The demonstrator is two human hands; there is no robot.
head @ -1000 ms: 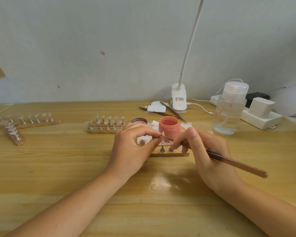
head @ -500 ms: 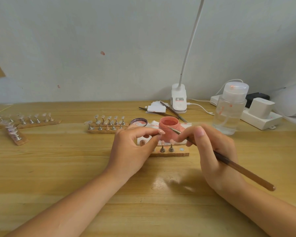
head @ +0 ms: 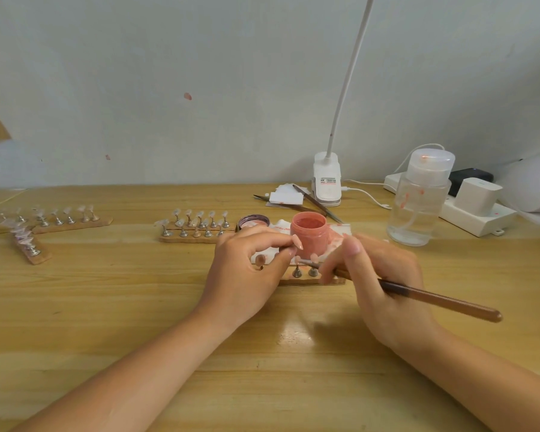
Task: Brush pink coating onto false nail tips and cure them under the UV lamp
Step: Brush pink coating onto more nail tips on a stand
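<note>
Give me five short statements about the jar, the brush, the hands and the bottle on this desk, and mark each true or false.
1. The pink jar stands open with no lid on it. True.
2. The brush is held by the left hand. False: the right hand grips it.
3. The clear pump bottle lies on its side. False: it stands upright, right of the jar.
4. The brush's wooden handle points toward the right of the picture. True.
5. The white lamp clip sits left of all the nail stands. False: it is behind the jar, near the wall.
</note>
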